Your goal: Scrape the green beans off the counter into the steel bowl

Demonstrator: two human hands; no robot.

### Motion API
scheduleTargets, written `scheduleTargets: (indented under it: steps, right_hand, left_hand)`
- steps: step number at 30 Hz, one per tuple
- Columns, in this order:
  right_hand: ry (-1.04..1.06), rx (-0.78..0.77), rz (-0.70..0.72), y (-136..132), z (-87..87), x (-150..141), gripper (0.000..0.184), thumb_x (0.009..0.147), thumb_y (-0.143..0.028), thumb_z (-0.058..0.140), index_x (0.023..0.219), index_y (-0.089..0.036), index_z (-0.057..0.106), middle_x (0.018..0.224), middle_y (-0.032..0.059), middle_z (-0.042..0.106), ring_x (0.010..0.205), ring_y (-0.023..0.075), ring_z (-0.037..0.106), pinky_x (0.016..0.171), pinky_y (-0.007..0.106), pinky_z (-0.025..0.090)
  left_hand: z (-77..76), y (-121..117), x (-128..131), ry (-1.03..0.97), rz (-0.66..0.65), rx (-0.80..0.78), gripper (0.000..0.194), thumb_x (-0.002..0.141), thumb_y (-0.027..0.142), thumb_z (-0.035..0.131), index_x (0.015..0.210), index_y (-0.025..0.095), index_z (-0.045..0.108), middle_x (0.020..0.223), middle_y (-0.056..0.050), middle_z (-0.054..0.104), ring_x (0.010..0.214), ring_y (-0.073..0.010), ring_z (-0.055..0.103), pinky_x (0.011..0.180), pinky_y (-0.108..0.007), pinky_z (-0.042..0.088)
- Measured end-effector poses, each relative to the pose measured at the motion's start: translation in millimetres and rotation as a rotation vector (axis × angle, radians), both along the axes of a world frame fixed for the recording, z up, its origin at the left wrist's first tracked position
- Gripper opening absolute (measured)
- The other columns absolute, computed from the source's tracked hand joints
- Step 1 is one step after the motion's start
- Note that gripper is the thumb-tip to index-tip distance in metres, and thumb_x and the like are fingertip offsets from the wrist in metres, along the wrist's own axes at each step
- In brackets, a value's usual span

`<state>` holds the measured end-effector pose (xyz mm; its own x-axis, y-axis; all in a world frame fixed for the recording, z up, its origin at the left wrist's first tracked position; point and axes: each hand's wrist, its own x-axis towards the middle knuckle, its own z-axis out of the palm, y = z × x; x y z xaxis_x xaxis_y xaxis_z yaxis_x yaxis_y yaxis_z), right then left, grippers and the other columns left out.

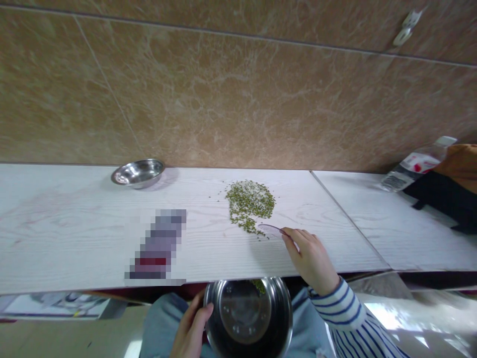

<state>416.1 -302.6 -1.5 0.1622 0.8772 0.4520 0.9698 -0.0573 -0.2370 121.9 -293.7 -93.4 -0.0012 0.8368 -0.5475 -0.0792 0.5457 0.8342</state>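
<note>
Small green mung beans [251, 199] lie spread in a loose patch on the white wood-grain table [201, 238]. My right hand [311, 258] pinches a thin, curved, clear piece with a purplish rim [270, 229], its far end at the patch's near right edge. What kind of thing that is, I cannot tell. Below the table's front edge, my left hand [194, 323] grips the left rim of a deep stainless steel bowl [285, 318] over my lap. Some green beans show inside the bowl near its far wall.
A shallow steel bowl [138, 174] stands at the back left by the tiled wall [186, 99]. A pixelated flat object [158, 244] lies front left. At the right, a clear plastic bottle [417, 164] leans against a black and brown bag [447, 194]. A seam crosses the tabletop.
</note>
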Motion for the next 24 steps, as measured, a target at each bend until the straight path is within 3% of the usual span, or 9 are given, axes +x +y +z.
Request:
scheduleTargets:
  steps: [9, 15, 24]
  right_hand:
    - [0.014, -0.039, 0.076, -8, 6.9, -14, 0.03, 0.103, -0.025, 0.038, 0.109, -0.02, 0.067, 0.1, 0.0074, 0.076, 0.091, 0.0198, 0.069, 0.077, 0.034, 0.047]
    - [-0.011, -0.02, 0.03, -8, 5.0, -5, 0.031, 0.104, -0.027, 0.037, 0.108, -0.02, 0.067, 0.101, 0.0075, 0.076, 0.091, 0.0207, 0.069, 0.077, 0.034, 0.047]
    - [0.042, -0.061, 0.115, -13, 5.8, -20, 0.028, 0.104, -0.024, 0.039, 0.11, -0.02, 0.066, 0.099, 0.0067, 0.075, 0.09, 0.0201, 0.068, 0.078, 0.034, 0.046]
  left_hand:
    - [13.6, -2, 5, 0.012, -0.023, -0.032, 0.038, 0.078, 0.038, 0.065, 0.11, 0.021, 0.073, 0.124, -0.006, 0.074, 0.14, -0.0308, 0.046, 0.118, -0.042, 0.031]
    - [2.8, -1, 4, 0.023, 0.007, 0.006, 0.037, 0.078, 0.037, 0.068, 0.109, 0.018, 0.073, 0.13, -0.01, 0.07, 0.139, -0.0303, 0.046, 0.119, -0.043, 0.027]
    - [-0.5, -3, 6, 0.018, 0.007, 0.003, 0.037, 0.079, 0.037, 0.066, 0.111, 0.018, 0.073, 0.132, -0.01, 0.069, 0.14, -0.0293, 0.046, 0.119, -0.042, 0.028]
